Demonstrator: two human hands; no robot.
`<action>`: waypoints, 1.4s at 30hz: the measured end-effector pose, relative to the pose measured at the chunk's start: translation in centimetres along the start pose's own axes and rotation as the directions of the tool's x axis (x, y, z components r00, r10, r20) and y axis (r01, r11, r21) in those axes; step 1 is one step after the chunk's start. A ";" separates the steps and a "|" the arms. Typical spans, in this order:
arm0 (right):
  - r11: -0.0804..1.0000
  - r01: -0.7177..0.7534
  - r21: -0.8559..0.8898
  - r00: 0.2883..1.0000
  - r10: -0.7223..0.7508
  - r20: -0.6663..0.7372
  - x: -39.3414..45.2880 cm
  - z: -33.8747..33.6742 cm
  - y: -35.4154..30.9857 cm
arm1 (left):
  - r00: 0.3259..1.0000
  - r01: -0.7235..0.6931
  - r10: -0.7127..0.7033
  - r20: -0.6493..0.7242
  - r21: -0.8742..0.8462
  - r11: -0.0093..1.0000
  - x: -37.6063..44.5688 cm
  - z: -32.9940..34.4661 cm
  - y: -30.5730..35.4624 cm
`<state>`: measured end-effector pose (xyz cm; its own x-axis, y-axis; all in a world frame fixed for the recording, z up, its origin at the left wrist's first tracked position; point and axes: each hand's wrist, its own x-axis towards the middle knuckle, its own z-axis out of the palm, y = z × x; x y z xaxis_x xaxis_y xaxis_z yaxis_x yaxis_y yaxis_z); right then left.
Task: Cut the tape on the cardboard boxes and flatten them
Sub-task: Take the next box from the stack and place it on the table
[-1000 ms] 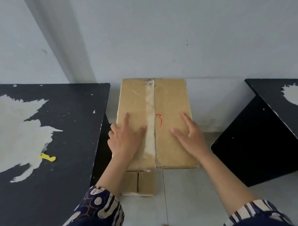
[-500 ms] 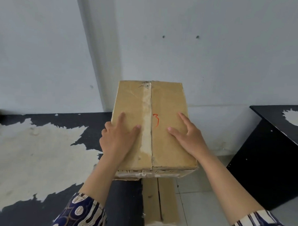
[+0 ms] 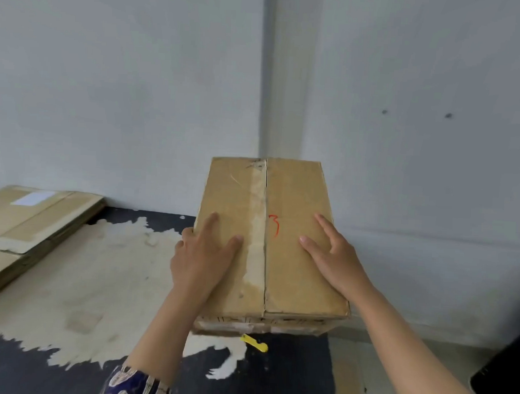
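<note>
Nearest, patterned sleeves are cut off at the bottom edge, and a small yellow tool [image 3: 254,342] lies on the black table [image 3: 289,377], its far end hidden under the cardboard box [image 3: 294,272]. The box sits at the table's right edge, its top seam covered by worn tape [image 3: 256,226] beside a red mark; the left hand [image 3: 202,260] and right hand [image 3: 336,259] lie flat on top, fingers straight and spread. Farther left, flattened cardboard [image 3: 28,216] is stacked against the pale grey wall [image 3: 123,86].

Bare storeroom: plain grey walls [image 3: 123,86], worn black table [image 3: 289,377], flattened cardboard [image 3: 28,222].
</note>
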<state>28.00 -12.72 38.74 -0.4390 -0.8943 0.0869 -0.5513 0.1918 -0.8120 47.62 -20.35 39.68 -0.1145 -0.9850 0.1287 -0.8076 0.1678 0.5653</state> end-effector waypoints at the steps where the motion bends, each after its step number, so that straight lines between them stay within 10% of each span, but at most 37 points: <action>1: 1.000 -0.003 0.006 1.000 0.003 0.015 0.4 1.4 -0.8 | 1.000 0.012 -0.012 0.002 0.004 1.000 0.8 -0.6 -1.3; 18: 0.954 -0.299 0.013 0.946 0.294 0.137 2.4 23.8 -7.8 | 0.936 0.032 -0.136 0.325 0.306 0.951 11.3 -5.4 -20.9; 31: 0.898 -0.435 0.068 0.899 0.428 0.091 2.1 26.0 -7.0 | 0.924 -0.119 -0.004 0.383 0.296 0.948 11.5 -3.5 -24.2; 42: 0.877 -0.360 0.319 0.933 0.332 0.140 4.5 26.5 -10.2 | 0.899 0.047 -0.174 0.401 0.306 0.951 14.4 -3.1 -22.7</action>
<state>50.46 -29.42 32.13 -0.4933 -0.8270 -0.2696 -0.0989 0.3612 -0.9272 66.07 -38.24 31.24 -0.1950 -0.9307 -0.3094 -0.9504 0.1013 0.2942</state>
